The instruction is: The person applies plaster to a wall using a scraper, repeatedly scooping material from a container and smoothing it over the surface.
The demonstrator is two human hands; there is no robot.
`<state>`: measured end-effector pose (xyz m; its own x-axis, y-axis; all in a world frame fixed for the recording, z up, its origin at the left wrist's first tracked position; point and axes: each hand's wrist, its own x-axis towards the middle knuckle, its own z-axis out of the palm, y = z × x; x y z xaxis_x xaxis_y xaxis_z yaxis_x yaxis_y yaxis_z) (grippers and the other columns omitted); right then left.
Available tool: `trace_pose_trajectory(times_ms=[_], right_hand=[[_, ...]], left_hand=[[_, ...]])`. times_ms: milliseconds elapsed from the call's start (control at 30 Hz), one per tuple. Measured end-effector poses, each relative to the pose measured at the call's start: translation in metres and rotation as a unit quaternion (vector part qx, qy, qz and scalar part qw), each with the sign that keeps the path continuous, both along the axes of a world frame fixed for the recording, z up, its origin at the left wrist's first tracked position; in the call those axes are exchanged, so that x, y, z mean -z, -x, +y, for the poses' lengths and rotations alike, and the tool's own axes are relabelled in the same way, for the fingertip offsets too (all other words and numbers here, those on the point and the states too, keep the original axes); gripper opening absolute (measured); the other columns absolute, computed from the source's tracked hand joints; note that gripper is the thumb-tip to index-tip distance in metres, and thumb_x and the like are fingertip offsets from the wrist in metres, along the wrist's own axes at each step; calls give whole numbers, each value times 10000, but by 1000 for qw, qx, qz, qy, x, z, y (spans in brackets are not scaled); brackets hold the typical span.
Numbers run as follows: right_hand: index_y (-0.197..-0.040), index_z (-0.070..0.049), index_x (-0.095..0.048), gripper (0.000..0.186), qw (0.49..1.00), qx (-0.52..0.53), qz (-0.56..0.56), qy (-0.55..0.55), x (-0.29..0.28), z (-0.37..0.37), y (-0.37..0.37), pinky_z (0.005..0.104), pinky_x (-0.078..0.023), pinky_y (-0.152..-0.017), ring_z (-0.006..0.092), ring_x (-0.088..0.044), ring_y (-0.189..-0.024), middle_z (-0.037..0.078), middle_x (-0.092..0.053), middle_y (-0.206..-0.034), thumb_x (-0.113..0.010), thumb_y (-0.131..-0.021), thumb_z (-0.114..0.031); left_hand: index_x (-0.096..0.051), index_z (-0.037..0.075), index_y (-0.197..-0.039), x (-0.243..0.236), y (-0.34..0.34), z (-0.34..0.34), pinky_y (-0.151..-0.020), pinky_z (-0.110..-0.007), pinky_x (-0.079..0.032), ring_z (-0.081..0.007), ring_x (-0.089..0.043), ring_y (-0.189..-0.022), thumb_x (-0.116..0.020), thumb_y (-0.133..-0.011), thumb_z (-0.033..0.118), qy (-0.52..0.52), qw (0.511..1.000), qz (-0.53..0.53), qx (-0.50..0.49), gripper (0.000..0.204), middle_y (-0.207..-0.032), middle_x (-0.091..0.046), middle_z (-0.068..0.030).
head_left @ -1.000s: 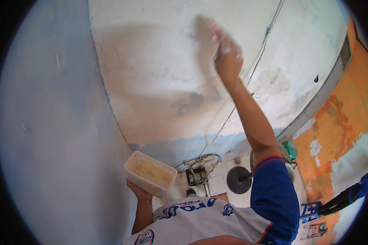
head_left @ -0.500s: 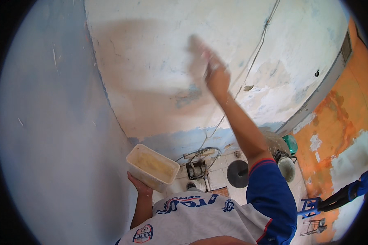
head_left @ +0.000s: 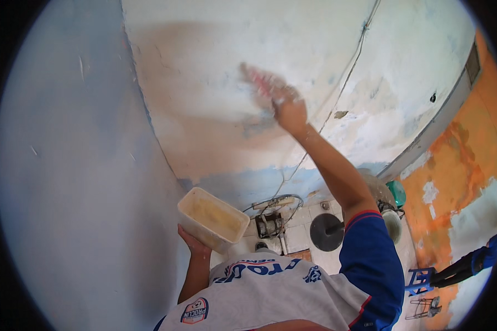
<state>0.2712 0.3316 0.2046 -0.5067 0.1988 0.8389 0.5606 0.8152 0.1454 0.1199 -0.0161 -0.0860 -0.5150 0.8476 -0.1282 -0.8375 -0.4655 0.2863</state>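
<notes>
My left hand point(head_left: 195, 243) grips a cream, rectangular plastic tub point(head_left: 220, 239) from its left side and underneath. The tub tilts, and pale yellowish residue coats its inside. My right hand point(head_left: 290, 109) is raised in front of the patchy white wall point(head_left: 315, 33), closed around a reddish hand tool point(head_left: 260, 83). Motion blurs this tool, so its exact kind is unclear. Its dark tip points up and left, close to the wall; whether it touches I cannot tell.
A bluish wall point(head_left: 66, 165) meets the white one in a corner at left. A cable point(head_left: 348, 77) runs down the white wall. Below stand a round black object point(head_left: 323, 234), a green container point(head_left: 396, 193) and a blue stool point(head_left: 419, 280). Someone in dark clothes point(head_left: 469, 262) is at far right.
My right hand and the reddish tool have swung left and slightly down across the wall. The tub stays in my left hand, a little further right and up in the view.
</notes>
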Motion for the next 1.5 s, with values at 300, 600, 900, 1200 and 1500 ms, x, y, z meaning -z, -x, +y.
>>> trace_pose_trajectory(times_ms=[300,600,900,1200,1500], right_hand=[[-1400,-93,-538,530,952,134,195,-195,-196,53,-1,439,-522,-961,321,-621,-1200,161,-625,-1320,-623,-878,-56],[-1326,-146,-622,534,976,104,25,-191,-44,47,31,468,-554,-872,321,-615,-1164,102,-658,-1269,-605,-796,-76],[-1288,-158,-642,377,976,127,126,-123,-98,12,10,487,-553,-694,388,-674,-800,138,-725,-982,-595,-917,-113],[-1249,-98,-667,436,956,31,10,-293,-72,39,44,425,-574,-854,248,-716,-1032,177,-692,-1226,-618,-818,-51],[-1248,-89,-650,349,944,82,226,-224,-197,23,17,469,-552,-673,375,-691,-760,113,-732,-922,-574,-907,-90]], left_hand=[[-390,155,-1519,-10,-1,3,-1125,-506,-399,-334,-452,-1374,-310,-973,672,14,1000,-15,2,756,-1511,-459,-98],[-382,158,-1525,-3,4,0,-1127,-512,-392,-337,-441,-1382,-290,-975,684,-1,1000,-7,9,767,-1518,-452,-96],[-381,169,-1527,-2,7,9,-1128,-521,-388,-340,-453,-1370,-312,-964,691,7,999,-23,21,771,-1515,-453,-95],[-393,166,-1517,8,6,17,-1116,-527,-405,-333,-477,-1351,-304,-962,693,16,999,-26,22,770,-1492,-477,-97],[-398,150,-1510,5,10,15,-1120,-499,-402,-329,-460,-1362,-318,-976,670,-17,999,-27,19,749,-1498,-468,-96]])
